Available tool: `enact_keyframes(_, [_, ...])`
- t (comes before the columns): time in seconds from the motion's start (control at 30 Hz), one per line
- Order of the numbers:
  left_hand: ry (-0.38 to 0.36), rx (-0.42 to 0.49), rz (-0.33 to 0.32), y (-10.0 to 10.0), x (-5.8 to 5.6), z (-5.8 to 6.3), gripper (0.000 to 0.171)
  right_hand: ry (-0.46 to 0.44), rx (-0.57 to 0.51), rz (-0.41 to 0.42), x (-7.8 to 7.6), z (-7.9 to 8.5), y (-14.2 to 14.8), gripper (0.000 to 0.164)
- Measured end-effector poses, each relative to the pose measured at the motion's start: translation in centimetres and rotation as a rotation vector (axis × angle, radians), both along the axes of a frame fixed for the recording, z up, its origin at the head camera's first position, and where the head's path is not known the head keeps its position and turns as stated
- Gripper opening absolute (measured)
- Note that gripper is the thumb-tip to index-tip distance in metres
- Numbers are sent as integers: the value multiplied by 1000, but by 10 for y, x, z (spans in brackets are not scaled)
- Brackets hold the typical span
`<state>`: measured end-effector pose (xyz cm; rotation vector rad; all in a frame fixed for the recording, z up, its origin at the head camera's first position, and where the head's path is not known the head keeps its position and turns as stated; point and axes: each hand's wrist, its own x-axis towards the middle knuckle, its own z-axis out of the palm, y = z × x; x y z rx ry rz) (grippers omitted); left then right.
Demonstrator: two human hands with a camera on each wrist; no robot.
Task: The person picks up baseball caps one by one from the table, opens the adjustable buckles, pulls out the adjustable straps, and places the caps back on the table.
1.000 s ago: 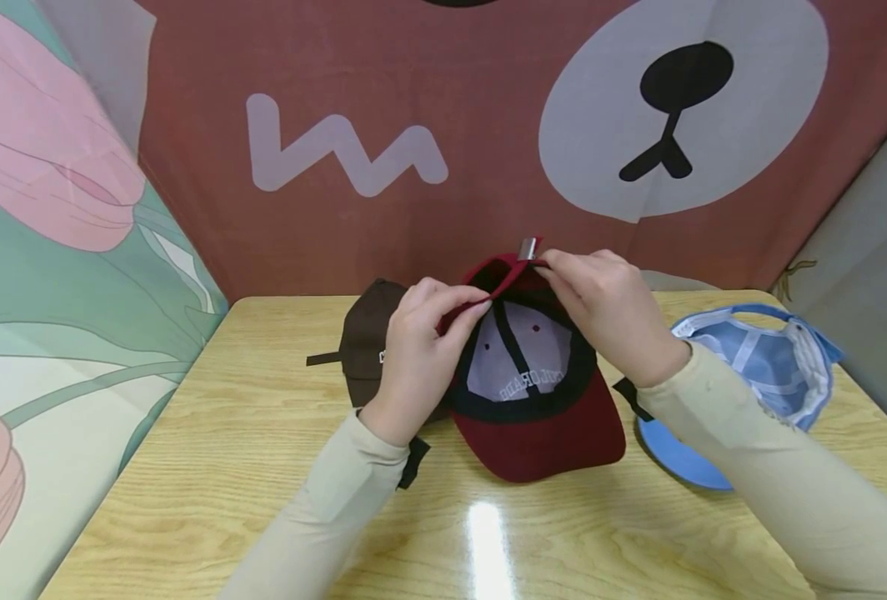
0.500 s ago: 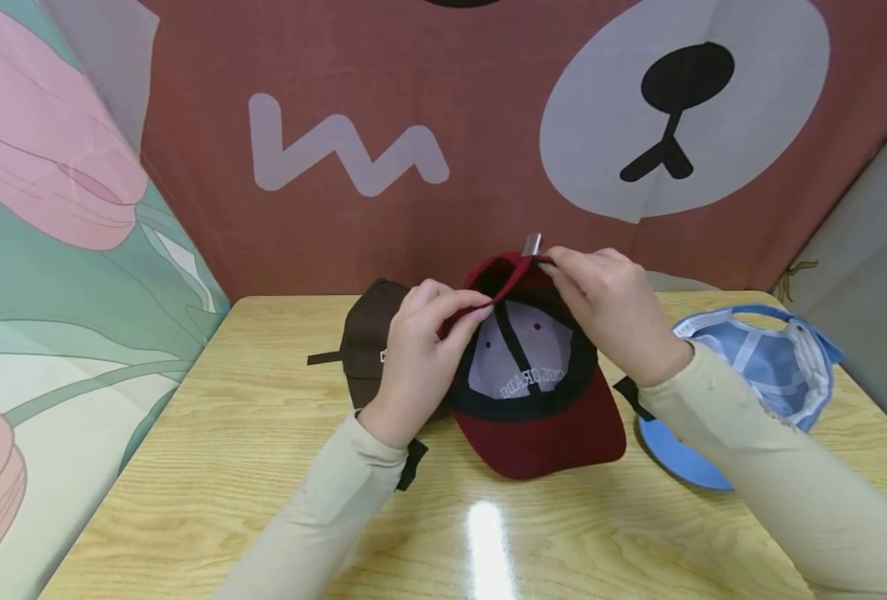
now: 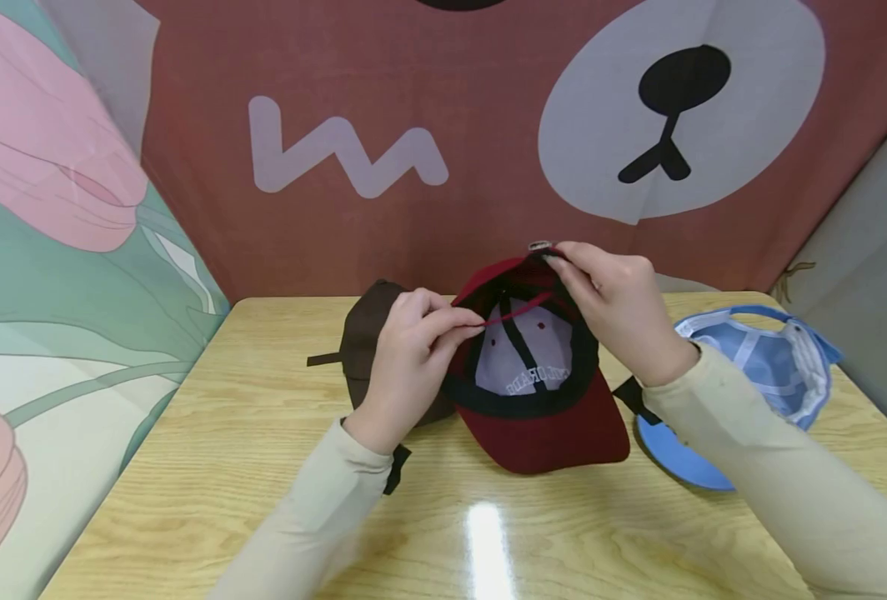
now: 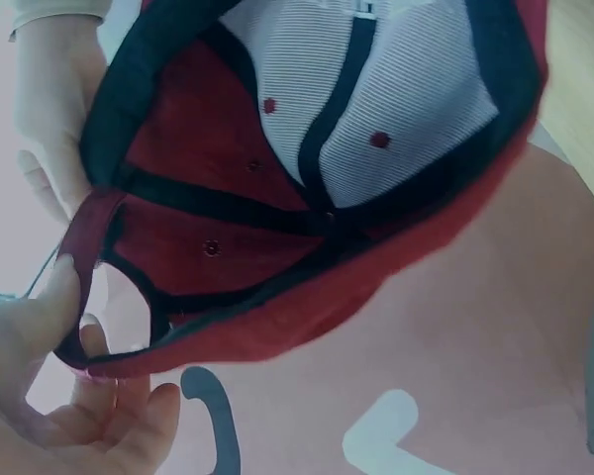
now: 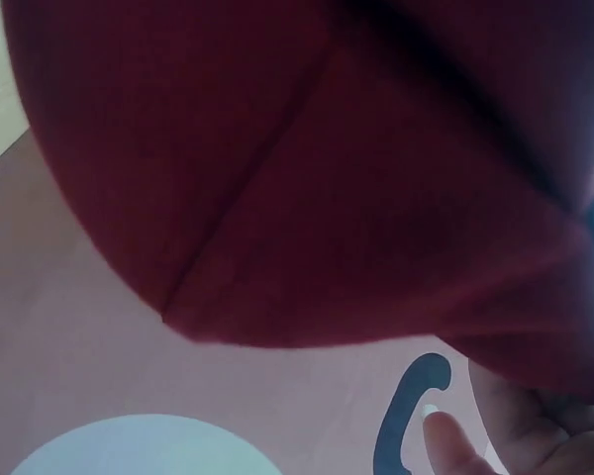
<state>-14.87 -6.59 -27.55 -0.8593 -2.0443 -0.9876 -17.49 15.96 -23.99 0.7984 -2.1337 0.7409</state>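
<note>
A dark red cap (image 3: 544,437) is held below and between two pinches: its strap (image 4: 87,233) is gripped by the left hand (image 3: 409,358), its back edge, beside a metal buckle (image 3: 540,246), by the right hand (image 3: 627,312). Strap handling seems unfinished; fastening cannot be judged. Brown cap (image 3: 364,333) and blue cap (image 3: 684,454), left and right of the grip, are unheld.

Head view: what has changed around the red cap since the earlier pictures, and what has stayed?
The left hand has moved down and slightly left, the right hand slightly right. The red strap, which rose towards the metal buckle, now curves lower across the open red cap; the buckle has tipped flatter. Both hands keep hold of the cap, and the brown cap and blue cap stay put.
</note>
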Motion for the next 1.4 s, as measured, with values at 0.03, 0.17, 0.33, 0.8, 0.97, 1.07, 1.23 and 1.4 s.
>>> enact_keyframes(0.03, [18,-21,-5,-1,-1,-1,9,-12,-12,4,1,0,0,18])
enact_keyframes(0.17, [97,-99,-9,-3,-2,-5,9,-51,-68,21,2,1,-1,18])
enact_keyframes(0.33, [102,-126,15,-1,-3,-11,27,-60,-139,45,5,2,-2,17])
enact_keyframes(0.8, [-860,97,-81,-6,-10,-35,54,11,-198,75,7,6,2,16])
enact_keyframes(0.97, [-1147,510,-249,-9,-10,-37,44,-56,-153,77,7,3,3,17])
enact_keyframes(1.07, [-1171,614,-273,-11,-9,-35,49,-63,-131,77,6,2,3,18])
enact_keyframes(1.23, [-1150,783,-315,-12,-7,-30,41,-73,-84,99,5,-2,4,20])
enact_keyframes(1.4, [-1120,986,-455,-10,-4,-22,31,-91,-13,129,4,-9,7,22])
